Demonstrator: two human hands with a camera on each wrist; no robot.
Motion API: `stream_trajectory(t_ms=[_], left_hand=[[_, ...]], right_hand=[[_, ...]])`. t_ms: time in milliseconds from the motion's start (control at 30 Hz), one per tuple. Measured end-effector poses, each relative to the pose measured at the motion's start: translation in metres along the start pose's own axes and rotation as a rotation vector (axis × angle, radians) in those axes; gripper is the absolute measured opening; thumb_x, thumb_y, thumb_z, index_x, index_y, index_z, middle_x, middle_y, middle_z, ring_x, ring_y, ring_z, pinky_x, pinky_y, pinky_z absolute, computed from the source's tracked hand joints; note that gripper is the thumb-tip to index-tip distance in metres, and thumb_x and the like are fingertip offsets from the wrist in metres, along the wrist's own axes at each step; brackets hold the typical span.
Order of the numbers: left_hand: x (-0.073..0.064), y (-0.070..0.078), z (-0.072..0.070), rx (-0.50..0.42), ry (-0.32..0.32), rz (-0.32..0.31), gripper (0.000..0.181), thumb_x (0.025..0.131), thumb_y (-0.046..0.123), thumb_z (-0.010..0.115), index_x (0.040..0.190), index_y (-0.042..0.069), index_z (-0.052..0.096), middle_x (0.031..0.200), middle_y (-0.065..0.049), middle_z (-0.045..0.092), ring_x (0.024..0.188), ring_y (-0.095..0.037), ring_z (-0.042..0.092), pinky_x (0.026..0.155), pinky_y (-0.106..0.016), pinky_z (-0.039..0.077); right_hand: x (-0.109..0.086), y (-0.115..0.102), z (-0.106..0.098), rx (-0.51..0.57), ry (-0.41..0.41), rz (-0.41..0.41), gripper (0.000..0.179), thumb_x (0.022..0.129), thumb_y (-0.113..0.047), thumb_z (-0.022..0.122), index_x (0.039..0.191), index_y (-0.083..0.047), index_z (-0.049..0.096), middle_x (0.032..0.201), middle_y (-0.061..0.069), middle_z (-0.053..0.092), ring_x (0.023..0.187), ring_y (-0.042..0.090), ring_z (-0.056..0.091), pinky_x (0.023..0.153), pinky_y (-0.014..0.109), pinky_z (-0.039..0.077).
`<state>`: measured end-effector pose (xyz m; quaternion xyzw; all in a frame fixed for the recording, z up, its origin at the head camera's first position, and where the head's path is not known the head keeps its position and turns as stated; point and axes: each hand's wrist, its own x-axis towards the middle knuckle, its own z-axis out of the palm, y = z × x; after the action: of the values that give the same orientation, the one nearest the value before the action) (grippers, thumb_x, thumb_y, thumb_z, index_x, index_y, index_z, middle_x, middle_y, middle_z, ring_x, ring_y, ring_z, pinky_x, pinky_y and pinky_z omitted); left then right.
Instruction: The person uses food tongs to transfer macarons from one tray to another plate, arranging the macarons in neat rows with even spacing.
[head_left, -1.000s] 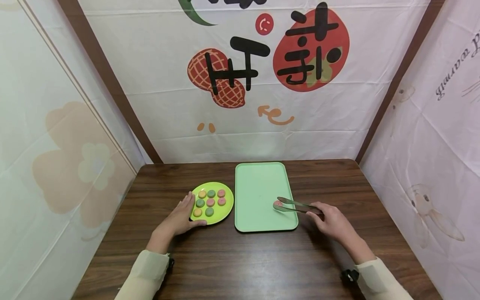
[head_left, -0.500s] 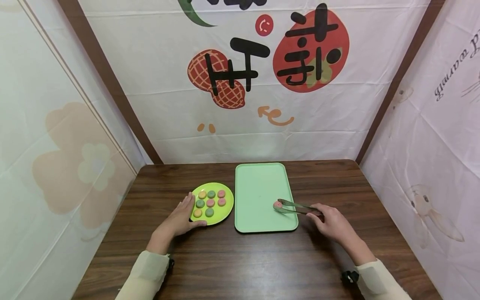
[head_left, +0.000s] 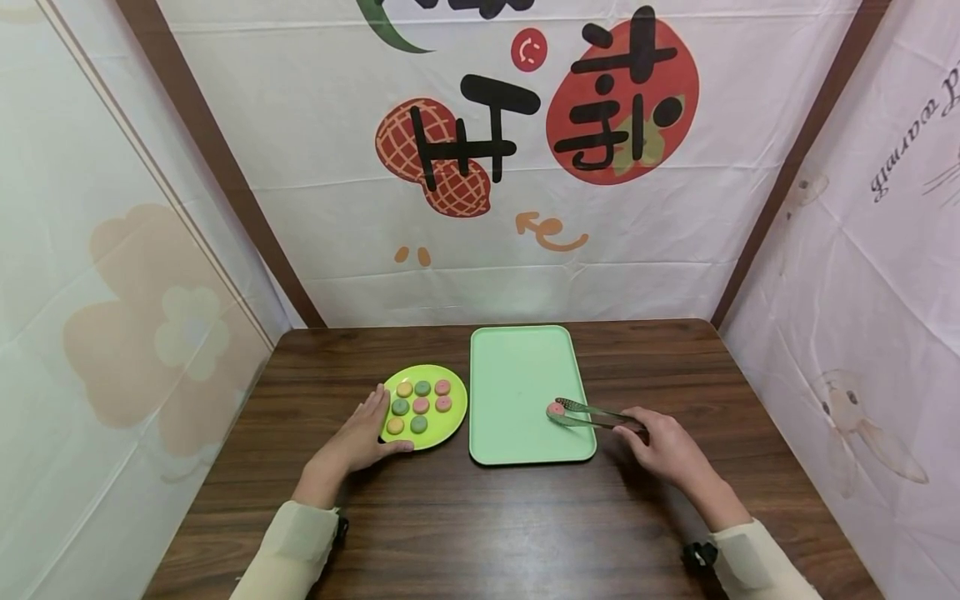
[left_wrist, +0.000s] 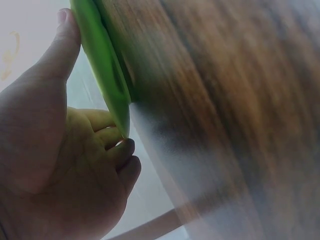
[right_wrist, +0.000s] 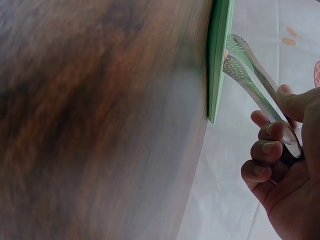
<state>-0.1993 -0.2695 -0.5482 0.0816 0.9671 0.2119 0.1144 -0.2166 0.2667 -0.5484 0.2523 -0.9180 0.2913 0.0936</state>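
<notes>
In the head view, my left hand [head_left: 362,432] holds the rim of a lime-green plate [head_left: 454,426], its thumb along the near side and its fingers at the left side. On that plate lie several small macarons [head_left: 422,405] in yellow, green and pink. My right hand [head_left: 663,444] grips metal tongs [head_left: 600,412], which reach over the right edge of a mint-green tray [head_left: 522,358]. Between the tong tips, low over the tray, sits a pink macaron [head_left: 556,409]. The right wrist view shows the perforated ends of the tongs [right_wrist: 259,89] against the tray [right_wrist: 220,65], with the macaron mostly hidden.
Plate and tray stand side by side on a dark wooden table [head_left: 480,533]. A white printed cloth [head_left: 322,167] hangs behind the table's far edge, and similar cloths close off the left and right sides.
The tong tips have drawn slightly closer around the pink macaron since one second ago. My left hand and the plate have stayed in place.
</notes>
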Motion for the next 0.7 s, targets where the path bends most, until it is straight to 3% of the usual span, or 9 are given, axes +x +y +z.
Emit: stream_trajectory(t_ms=[467,700], left_hand=[[0.0002,-0.0004,-0.0007,0.006,0.010,0.013,0.121,0.095,0.063,0.074,0.166,-0.014,0.012,0.175,-0.032,0.004,0.163,-0.047,0.009,0.132,-0.061,0.015],[0.0003,0.0001,-0.0002,0.005,0.006,0.011,0.122,0.095,0.063,0.074,0.165,-0.014,0.011,0.175,-0.033,0.004,0.163,-0.047,0.009,0.131,-0.062,0.015]], right_hand=[[0.0028,-0.0007,0.0017,0.016,0.015,-0.014,0.012,0.100,-0.015,0.080,0.107,-0.007,0.075,0.076,-0.012,0.057,0.062,0.001,0.045,0.058,0.025,0.043],[0.0054,-0.0035,0.0042,0.021,0.020,-0.015,0.021,0.100,-0.017,0.079,0.114,-0.002,0.076,0.086,-0.008,0.069,0.068,-0.001,0.054,0.061,0.028,0.051]])
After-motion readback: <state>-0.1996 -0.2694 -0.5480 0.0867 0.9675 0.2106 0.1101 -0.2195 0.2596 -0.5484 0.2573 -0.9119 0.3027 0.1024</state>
